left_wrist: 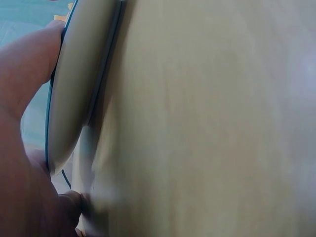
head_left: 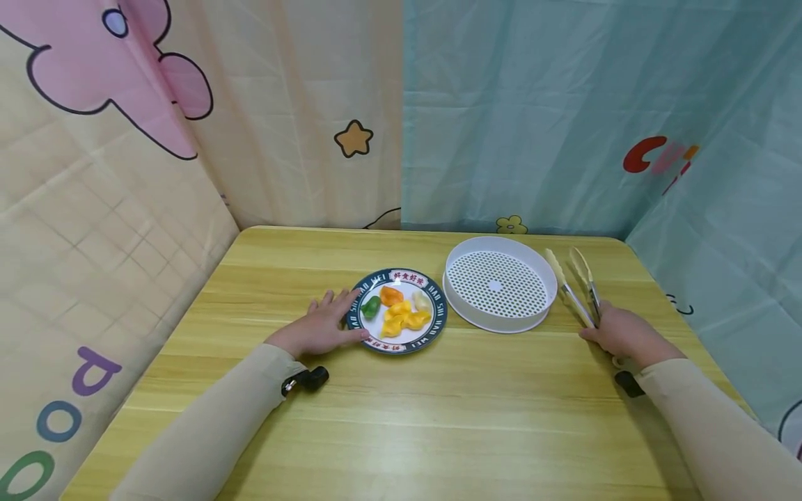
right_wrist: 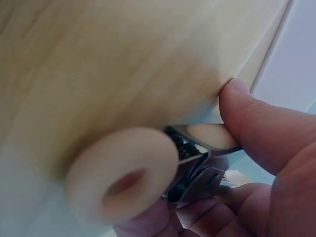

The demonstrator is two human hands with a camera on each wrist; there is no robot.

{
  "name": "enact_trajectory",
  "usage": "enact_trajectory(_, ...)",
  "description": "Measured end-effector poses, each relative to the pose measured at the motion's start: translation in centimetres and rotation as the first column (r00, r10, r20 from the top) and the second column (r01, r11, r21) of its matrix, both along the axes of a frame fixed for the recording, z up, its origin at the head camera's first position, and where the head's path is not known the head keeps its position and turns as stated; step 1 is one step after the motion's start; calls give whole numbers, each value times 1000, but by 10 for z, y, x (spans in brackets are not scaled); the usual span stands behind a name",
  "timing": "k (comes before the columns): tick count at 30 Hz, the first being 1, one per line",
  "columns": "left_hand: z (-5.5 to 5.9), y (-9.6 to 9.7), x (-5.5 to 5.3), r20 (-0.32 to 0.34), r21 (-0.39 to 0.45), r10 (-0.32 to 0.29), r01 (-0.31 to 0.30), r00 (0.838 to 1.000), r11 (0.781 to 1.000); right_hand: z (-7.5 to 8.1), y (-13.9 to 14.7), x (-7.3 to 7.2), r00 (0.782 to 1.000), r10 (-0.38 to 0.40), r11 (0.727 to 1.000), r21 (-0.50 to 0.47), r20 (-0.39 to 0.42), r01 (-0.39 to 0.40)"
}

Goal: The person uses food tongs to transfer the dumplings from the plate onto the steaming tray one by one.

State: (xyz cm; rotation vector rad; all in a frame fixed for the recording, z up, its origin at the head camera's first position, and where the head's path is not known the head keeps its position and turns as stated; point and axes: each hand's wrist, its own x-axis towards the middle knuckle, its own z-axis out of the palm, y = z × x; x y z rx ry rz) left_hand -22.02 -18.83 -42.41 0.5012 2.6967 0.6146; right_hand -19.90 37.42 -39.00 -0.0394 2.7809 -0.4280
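My left hand (head_left: 322, 326) lies at the left edge of a round plate (head_left: 438, 321), its thumb and spread fingers touching the rim. On that plate with a dark patterned rim are several dumplings: yellow dumplings (head_left: 393, 323), an orange dumpling (head_left: 391, 296), a green dumpling (head_left: 371, 307) and a whitish dumpling (head_left: 422, 301). The left wrist view has the plate's side (left_wrist: 81, 74) beside the thumb. My right hand (head_left: 626, 332) grips metal tongs (head_left: 578, 306) with beige tips spread apart, pointing away from me. A beige pull ring (right_wrist: 123, 177) hangs at their near end.
Between the plate and the tongs stands a white round steamer basket (head_left: 500, 321) with a perforated bottom. All rest on a wooden table (head_left: 401, 417). Printed curtains (head_left: 301, 125) enclose the back and sides.
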Motion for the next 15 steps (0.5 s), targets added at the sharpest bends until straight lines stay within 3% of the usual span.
enact_trajectory(7,-3,-2,0,4,-2,16,-16,1000,1000,0,-2,-2,1000,-6,1000,6,10,6)
enact_trajectory(10,-5,-2,0,-2,-1,12,-12,1000,1000,-1,0,-4,1000,-6,1000,23,-13,7)
enact_trajectory(15,-4,-1,-1,-12,14,7,-6,1000,1000,0,8,-4,994,-74,997,-5,-80,74)
